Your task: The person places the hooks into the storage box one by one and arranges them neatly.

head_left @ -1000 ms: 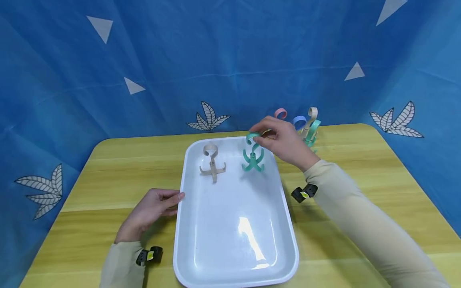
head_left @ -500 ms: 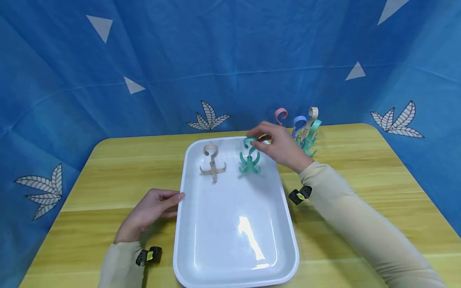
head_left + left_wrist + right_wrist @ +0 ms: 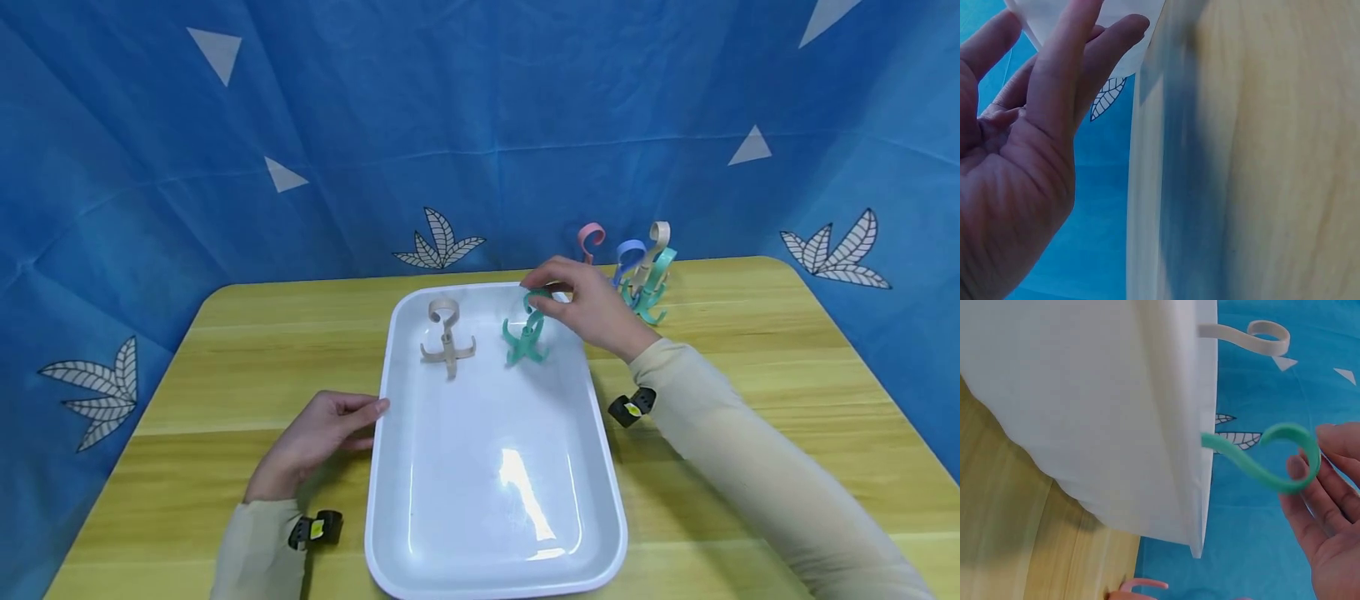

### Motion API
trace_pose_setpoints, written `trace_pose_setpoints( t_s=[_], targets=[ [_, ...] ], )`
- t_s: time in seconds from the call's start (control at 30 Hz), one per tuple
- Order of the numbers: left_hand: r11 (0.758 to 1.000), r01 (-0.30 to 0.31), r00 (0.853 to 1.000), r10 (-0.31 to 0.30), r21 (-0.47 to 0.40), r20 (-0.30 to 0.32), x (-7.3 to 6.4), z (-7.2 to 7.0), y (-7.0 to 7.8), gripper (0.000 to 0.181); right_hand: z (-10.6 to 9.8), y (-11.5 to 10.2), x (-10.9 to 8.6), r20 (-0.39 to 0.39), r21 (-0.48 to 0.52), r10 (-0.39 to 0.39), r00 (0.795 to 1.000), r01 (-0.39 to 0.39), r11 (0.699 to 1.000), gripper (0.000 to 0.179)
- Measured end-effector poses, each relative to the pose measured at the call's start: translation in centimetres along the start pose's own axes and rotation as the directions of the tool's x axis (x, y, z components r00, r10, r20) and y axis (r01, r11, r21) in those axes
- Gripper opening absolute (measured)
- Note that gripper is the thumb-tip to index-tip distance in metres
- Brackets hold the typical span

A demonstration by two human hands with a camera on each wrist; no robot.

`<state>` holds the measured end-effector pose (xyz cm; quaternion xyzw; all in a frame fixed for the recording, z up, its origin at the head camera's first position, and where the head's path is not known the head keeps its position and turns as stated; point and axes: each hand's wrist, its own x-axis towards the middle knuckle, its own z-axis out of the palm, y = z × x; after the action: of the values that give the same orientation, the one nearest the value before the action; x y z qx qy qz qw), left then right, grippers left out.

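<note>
Left hand (image 3: 330, 429): here on the left side I've got the tray's (image 3: 465, 467) rim between thumb and barely parted fingers, thumb over the top, probably to steady it.
Beige hook (image 3: 448, 340): standing in the tray's far left corner, loop up; those spread prongs seem to keep it upright.
Green hook (image 3: 525, 340): alongside, far right corner, leaning slightly; whether its prongs touch the bottom, I can't tell.
Right hand (image 3: 588, 304): nearly closed, thumb and fingers pinching the green hook's loop; it's highest, well away from the prongs, so likely the handiest grip.
Other hooks (image 3: 654, 286): bunched on the desk (image 3: 255, 350) beyond the tray's right side: pink, blue, beige, green; the pink one's base hides behind me.
</note>
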<state>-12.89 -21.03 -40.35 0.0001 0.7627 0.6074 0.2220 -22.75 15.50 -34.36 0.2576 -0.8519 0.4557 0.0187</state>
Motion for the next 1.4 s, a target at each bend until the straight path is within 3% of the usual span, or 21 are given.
trace_pose_setpoints(
  t_s=[0.27,0.7,1.0,1.4],
  targets=[
    [1.0,-0.012,1.0,0.012,-0.024,0.016,-0.1,0.0,0.0,0.051,-0.7,0.2,-0.6,-0.031,0.013,0.04,0.999,-0.04,0.999,0.02],
    [1.0,-0.016,1.0,0.016,0.006,0.005,-0.1,0.1,0.2,0.053,-2.6,0.8,-2.0,-0.095,0.017,0.058,0.994,-0.056,0.998,0.019],
    [0.999,-0.029,1.0,0.03,-0.022,0.003,-0.1,0.2,0.4,0.047,-3.8,0.5,-3.0,-0.142,-0.005,0.062,0.988,-0.063,0.998,0.019],
    [0.999,-0.032,0.999,0.032,-0.018,0.007,-0.2,0.2,0.4,0.049,-6.9,1.5,-4.7,-0.26,-0.065,0.103,0.96,-0.124,0.99,0.023]
  ],
)
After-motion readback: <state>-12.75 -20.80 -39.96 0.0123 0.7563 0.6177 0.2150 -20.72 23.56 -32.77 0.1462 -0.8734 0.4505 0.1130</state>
